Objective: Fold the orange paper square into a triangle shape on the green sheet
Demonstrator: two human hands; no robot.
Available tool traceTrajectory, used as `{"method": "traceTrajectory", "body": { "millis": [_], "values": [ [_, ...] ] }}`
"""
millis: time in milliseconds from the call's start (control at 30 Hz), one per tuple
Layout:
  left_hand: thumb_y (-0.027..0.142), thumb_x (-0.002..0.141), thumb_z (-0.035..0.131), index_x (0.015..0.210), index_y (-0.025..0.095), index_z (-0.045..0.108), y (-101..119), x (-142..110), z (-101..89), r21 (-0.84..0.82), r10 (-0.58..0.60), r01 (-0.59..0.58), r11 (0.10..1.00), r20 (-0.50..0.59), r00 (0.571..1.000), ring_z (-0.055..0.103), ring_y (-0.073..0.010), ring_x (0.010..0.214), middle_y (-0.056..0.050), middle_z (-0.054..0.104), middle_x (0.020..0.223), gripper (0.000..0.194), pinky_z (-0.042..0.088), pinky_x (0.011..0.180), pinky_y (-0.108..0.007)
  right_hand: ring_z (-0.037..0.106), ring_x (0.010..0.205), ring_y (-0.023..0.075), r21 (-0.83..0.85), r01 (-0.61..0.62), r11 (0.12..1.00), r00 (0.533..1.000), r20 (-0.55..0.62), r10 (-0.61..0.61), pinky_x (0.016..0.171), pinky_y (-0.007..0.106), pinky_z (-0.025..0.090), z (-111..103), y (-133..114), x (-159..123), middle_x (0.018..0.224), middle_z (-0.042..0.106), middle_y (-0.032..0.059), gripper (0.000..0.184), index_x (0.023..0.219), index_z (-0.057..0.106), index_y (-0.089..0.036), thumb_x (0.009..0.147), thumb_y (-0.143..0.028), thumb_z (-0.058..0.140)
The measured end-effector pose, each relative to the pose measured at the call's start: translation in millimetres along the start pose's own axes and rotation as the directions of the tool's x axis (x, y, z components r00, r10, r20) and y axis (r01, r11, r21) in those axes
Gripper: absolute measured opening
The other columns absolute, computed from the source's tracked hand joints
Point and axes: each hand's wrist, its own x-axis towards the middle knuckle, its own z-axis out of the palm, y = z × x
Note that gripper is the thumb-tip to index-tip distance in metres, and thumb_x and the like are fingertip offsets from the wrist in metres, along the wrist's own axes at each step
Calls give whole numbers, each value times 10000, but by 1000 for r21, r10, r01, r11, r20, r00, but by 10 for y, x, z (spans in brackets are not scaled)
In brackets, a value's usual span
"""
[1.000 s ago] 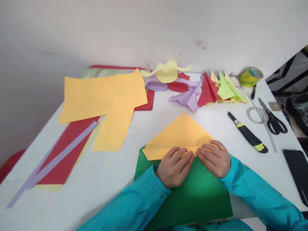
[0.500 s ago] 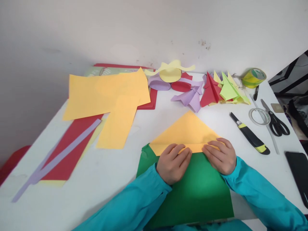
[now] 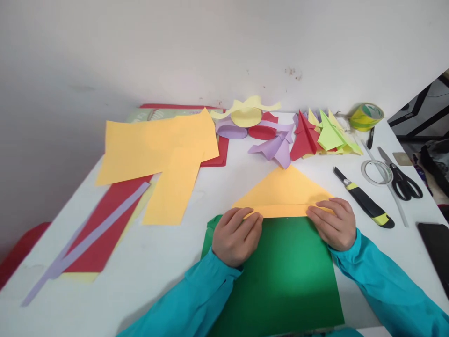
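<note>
Head view: you are grasping the folded near strip of the orange paper [image 3: 284,187] at both ends, your left hand [image 3: 238,236] and right hand [image 3: 335,222] bearing on it along the far edge of the green sheet [image 3: 287,271]. If your hands are pressing unevenly, the fold could be skewing. The purple paper plane [image 3: 275,147] is crowding the orange tip, so sliding forward risks crumpling. A utility knife [image 3: 365,199] is lying near your right hand, with scissors [image 3: 403,180] farther right.

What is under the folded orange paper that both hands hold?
Green sheet shows along its near edge, white table beyond its far sides; the folded orange paper hides the rest.
</note>
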Motion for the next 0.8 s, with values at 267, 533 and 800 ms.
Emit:
{"method": "traceTrajectory", "body": {
  "millis": [267, 533, 800],
  "values": [
    [54, 720, 697, 848, 142, 619, -107, -7, -35, 56, -28, 29, 998, -18, 999, 639, -222, 794, -50, 702, 773, 174, 512, 662, -361, 638, 894, 196, 29, -10, 1000, 1000, -16, 11, 796, 386, 460, 11, 47, -27, 885, 733, 12, 224, 1000, 661, -196, 801, -98, 634],
    [59, 741, 662, 873, 172, 615, -184, -2, -55, 91, -32, 35, 995, -37, 999, 645, -212, 789, -36, 695, 774, 180, 496, 652, -350, 633, 909, 196, 25, -33, 999, 999, -28, 34, 785, 381, 462, 20, 69, -37, 887, 732, 14, 279, 1060, 649, -210, 806, -100, 622],
    [53, 726, 665, 869, 155, 620, -265, -8, -78, 118, -17, 23, 993, -54, 998, 647, -229, 785, -57, 692, 765, 181, 483, 636, -354, 634, 887, 204, 26, -24, 999, 999, -38, 25, 755, 376, 460, 17, 89, -22, 878, 730, 19, 287, 1051, 651, -206, 790, -87, 634]
  ]
}}
